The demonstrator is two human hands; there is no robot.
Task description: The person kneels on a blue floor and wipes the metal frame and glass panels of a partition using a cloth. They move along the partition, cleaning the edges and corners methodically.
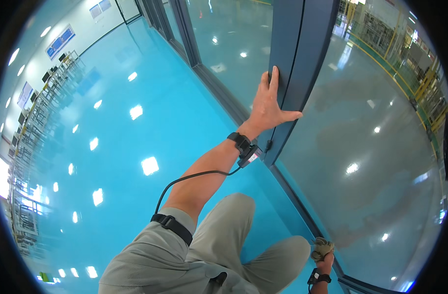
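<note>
My left hand [270, 101] rests with fingers spread against a dark grey metal door or partition post [295, 66], its thumb reaching across toward the post's right edge. It holds nothing. At the lower right, my right hand [325, 262] grips a crumpled beige-brown cloth [322, 248]. The cloth is at the dark bottom rail [295, 202] of a large glass panel [356, 198]; whether it presses on the rail or the glass, I cannot tell. A strapped black device [246, 150] sits on my left wrist, with a cable running up that arm.
Shiny blue floor [179, 121] spreads to the left, reflecting ceiling lights. Along the far left wall stands a long row of tables and stools [43, 95]. Framed glass panels [231, 47] continue ahead. Behind the glass at right are yellow railings [387, 68] and equipment. My bent knees [238, 213] are close below.
</note>
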